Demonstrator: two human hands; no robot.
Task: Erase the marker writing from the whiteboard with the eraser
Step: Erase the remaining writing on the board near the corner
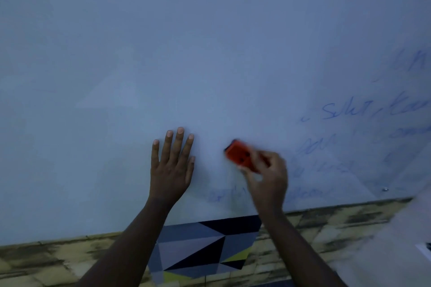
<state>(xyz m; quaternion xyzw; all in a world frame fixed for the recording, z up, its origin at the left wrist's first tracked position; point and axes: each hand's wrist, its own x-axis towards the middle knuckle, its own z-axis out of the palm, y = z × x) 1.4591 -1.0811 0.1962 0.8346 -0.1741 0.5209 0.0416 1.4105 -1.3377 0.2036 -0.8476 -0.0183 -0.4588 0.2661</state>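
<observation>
2 hands on the whiteboard [210,53]: left hand [171,165] flat (fingers straight), right hand [268,179] grasping orange eraser [240,154].

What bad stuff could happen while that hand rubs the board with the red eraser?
1. The left hand lies flat on the whiteboard, just above faint blue writing; sliding down, it might smear the ink.
2. The right hand holds the eraser by one end, so a hard rub might twist it out of its grip.
3. More writing sits far right and might get missed.
</observation>
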